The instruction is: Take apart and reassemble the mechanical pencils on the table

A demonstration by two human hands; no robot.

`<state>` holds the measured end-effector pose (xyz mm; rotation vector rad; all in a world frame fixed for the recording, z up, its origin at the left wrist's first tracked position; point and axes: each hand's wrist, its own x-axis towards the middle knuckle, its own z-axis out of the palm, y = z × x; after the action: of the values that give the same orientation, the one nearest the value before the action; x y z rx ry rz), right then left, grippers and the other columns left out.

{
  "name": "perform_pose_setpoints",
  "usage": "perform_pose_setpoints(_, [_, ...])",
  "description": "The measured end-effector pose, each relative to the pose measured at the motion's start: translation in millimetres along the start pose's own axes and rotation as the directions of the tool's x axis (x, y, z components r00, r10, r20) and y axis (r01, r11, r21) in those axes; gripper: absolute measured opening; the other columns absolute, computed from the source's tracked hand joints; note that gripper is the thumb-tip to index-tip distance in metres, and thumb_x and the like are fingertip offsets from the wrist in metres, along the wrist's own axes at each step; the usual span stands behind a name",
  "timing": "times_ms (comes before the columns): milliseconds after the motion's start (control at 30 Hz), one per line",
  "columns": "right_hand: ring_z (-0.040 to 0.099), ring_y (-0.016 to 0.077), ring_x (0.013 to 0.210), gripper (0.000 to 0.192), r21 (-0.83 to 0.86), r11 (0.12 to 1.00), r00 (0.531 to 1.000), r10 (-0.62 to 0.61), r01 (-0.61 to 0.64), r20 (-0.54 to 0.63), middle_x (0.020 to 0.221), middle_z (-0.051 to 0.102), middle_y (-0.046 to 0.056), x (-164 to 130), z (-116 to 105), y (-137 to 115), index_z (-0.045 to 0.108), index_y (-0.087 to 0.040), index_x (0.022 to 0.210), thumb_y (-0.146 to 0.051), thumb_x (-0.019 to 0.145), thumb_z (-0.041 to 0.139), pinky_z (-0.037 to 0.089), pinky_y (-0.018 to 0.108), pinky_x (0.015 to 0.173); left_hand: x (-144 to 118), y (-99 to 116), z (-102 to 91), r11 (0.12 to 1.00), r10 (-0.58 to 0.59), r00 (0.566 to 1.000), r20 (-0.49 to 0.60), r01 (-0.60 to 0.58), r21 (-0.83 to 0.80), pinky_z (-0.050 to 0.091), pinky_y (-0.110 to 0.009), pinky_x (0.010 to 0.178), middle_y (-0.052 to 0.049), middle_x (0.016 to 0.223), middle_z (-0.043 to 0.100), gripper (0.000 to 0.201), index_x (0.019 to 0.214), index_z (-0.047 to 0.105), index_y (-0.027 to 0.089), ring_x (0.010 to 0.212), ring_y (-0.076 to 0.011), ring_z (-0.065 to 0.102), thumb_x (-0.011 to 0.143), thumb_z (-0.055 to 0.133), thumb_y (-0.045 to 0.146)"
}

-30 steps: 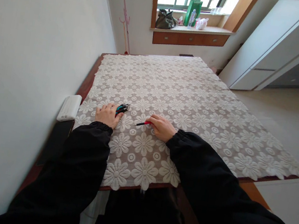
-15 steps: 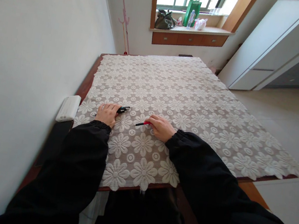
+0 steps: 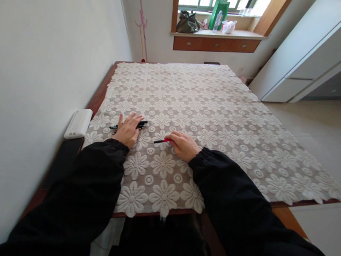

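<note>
Several dark pens (image 3: 142, 124) lie in a bundle on the flowered tablecloth (image 3: 164, 196). My left hand (image 3: 128, 130) rests over the middle of that bundle, open, fingers spread and fairly flat. Pen ends stick out on both sides of it; the part beneath the palm is hidden. To the right, my right hand (image 3: 183, 145) is closed around a red and black pen (image 3: 162, 141). That pen's dark end points left toward the bundle, low over the cloth, and its other end is covered by my fingers.
A white box-shaped device (image 3: 78, 124) stands at the table's left edge by the wall, next to a dark flat object (image 3: 62, 162). Beyond the table, a green bag (image 3: 219, 13), a dark bag (image 3: 188, 22) and a bottle (image 3: 217, 21) sit on the windowsill.
My left hand has shifted slightly right and its fingers have spread out over the pens, showing more pen ends on the left. My right hand keeps its place with the red and black pen.
</note>
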<state>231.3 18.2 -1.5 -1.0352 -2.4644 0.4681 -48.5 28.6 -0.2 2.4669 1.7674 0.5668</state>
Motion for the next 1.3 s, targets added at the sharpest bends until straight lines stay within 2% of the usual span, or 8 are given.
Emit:
perform_pose_setpoints(233, [0.065,0.0183,0.092,0.024,0.022,1.0,0.999,-0.022,0.022,-0.032,0.107,0.073,0.008,-2,1,-1,0.066,-0.02,0.119,-0.025,0.104,0.048,0.044,0.028,0.081,-5,23,-6.4,0.901,0.386,0.92,-0.075,-0.393,-0.183,0.04,-0.045,0.116,-0.01,0.126,0.069,0.033,0.125,0.065,0.02,0.129,-0.0252,0.055,0.099,0.05,0.033])
perform_pose_setpoints(367, [0.066,0.0172,0.087,0.024,0.111,0.993,0.999,-0.044,0.047,-0.032,0.103,0.075,0.006,-3,1,-2,0.068,-0.021,0.117,-0.031,0.104,0.051,0.043,0.027,0.076,-7,30,-2.1,0.873,0.456,0.89,-0.002,-0.448,-0.195,0.05,-0.039,0.096,-0.007,0.105,0.075,0.027,0.112,0.072,0.022,0.104,-0.0233,0.064,0.101,0.052,0.037])
perform_pose_setpoints(533, [0.061,0.0148,0.074,0.025,0.295,0.955,0.995,0.032,-0.003,-0.09,0.086,0.071,0.003,-2,1,-5,0.069,-0.02,0.115,-0.034,0.102,0.053,0.043,0.026,0.072,-7,29,-0.9,0.885,0.431,0.902,-0.002,-0.424,-0.193,0.051,-0.038,0.091,-0.008,0.102,0.075,0.031,0.116,0.071,0.022,0.1,-0.0236,0.064,0.102,0.049,0.037])
perform_pose_setpoints(633, [0.057,0.0135,0.069,0.034,0.555,0.831,0.992,0.1,-0.041,-0.076,0.081,0.069,0.002,-1,2,-5,0.068,-0.018,0.118,-0.043,0.102,0.05,0.044,0.026,0.067,-7,26,0.6,0.907,0.378,0.925,-0.039,-0.378,-0.183,0.052,-0.037,0.087,-0.008,0.098,0.075,0.031,0.115,0.072,0.021,0.095,-0.0228,0.065,0.103,0.047,0.036])
perform_pose_setpoints(733, [0.059,0.0131,0.072,0.049,0.828,0.559,0.996,0.086,-0.041,-0.009,0.095,0.072,0.008,0,1,-1,0.064,-0.016,0.127,-0.054,0.102,0.046,0.046,0.025,0.063,-7,22,3.1,0.921,0.318,0.945,-0.076,-0.327,-0.213,0.053,-0.036,0.085,-0.008,0.096,0.075,0.03,0.113,0.071,0.019,0.092,-0.0224,0.066,0.102,0.048,0.034])
perform_pose_setpoints(900, [0.063,0.0149,0.079,0.054,0.969,0.232,0.996,0.027,-0.09,0.086,0.102,0.073,0.011,0,0,4,0.067,-0.016,0.127,-0.058,0.095,0.062,0.049,0.026,0.066,-7,21,5.0,0.899,0.291,0.951,-0.101,-0.308,-0.311,0.054,-0.036,0.084,-0.009,0.097,0.075,0.028,0.111,0.071,0.018,0.09,-0.0215,0.067,0.101,0.048,0.032])
perform_pose_setpoints(1133, [0.064,0.0165,0.074,0.041,0.985,0.115,0.991,-0.027,-0.128,0.132,0.082,0.069,0.005,-1,-3,3,0.072,-0.015,0.099,-0.053,0.085,0.077,0.051,0.031,0.07,-8,24,4.1,0.847,0.353,0.926,-0.132,-0.376,-0.375,0.055,-0.033,0.082,-0.007,0.094,0.075,0.027,0.111,0.072,0.019,0.088,-0.0193,0.067,0.101,0.049,0.031])
perform_pose_setpoints(1300, [0.064,0.0166,0.076,0.038,0.988,0.103,0.993,-0.011,-0.117,0.118,0.084,0.069,0.005,-2,-3,3,0.071,-0.015,0.103,-0.05,0.089,0.073,0.05,0.031,0.071,-9,23,5.1,0.848,0.357,0.922,-0.148,-0.387,-0.361,0.055,-0.033,0.08,-0.007,0.092,0.076,0.027,0.109,0.072,0.019,0.086,-0.0194,0.069,0.101,0.05,0.032])
